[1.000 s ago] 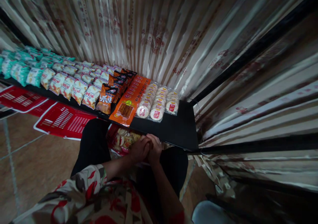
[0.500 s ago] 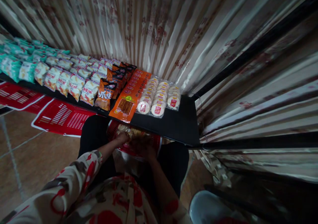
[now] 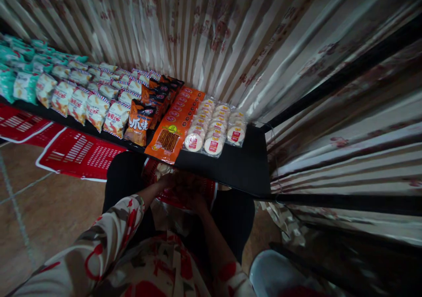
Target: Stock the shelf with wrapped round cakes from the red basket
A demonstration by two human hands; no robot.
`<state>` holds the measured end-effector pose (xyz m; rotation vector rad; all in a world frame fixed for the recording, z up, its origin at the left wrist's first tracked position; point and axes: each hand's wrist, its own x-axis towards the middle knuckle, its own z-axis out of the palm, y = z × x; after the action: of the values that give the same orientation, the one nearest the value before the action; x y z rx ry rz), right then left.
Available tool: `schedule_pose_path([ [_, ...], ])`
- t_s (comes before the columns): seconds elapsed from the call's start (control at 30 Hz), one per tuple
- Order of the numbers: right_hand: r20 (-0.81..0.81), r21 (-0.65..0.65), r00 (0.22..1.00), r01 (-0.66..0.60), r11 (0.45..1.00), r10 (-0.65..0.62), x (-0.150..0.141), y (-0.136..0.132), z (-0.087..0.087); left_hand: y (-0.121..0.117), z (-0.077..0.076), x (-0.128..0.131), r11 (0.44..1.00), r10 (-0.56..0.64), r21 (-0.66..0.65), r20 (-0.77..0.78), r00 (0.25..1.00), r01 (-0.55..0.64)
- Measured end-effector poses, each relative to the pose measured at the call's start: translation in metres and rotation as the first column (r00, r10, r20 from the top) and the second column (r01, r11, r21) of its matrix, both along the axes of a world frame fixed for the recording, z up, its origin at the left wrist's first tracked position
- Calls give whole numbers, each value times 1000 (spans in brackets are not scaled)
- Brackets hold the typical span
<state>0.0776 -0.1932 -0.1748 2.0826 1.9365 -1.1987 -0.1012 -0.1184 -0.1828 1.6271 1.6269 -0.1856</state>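
One red basket is seen from the head camera between two dark-clad knees, its far side covered by the near edge of a black shelf. The left hand is held at the left part of the basket, just beside some pale packets; the right hand is placed nearer and to the right, at the near side of the basket. Both hands are darkened by shadow, so whether the fingers are spread, pressed together or pinching anything cannot be told. On the shelf, clear packs of round white snacks are laid in three columns toward the right end, and just left of them a flat orange bag is set. Farther left, orange-and-black bags, then white bags with striped edges, then teal bags are arranged in rows. The far side is bounded by a striped curtain. Red slotted panels with pale rims are seen below the shelf at left, above a tiled floor, and a pale rounded object, not clearly made out, is partly shown at near right.
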Motion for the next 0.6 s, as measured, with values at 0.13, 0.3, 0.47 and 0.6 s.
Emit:
schedule_pose_path([
  [0.13,-19,44,999,49,998,-48,1,1,0,1,6,2,998,14,66,-50,999,-11],
  [0.3,-81,107,988,142,984,-134,0,0,4,1,11,-8,936,200,321,-152,968,-143],
  [0.47,-194,146,970,172,974,-143,-10,1,6,9,7,-13,923,262,318,-103,960,-218],
  [0.6,-354,127,928,170,977,-116,-31,14,5,14,3,-14,960,197,208,-31,980,-186],
])
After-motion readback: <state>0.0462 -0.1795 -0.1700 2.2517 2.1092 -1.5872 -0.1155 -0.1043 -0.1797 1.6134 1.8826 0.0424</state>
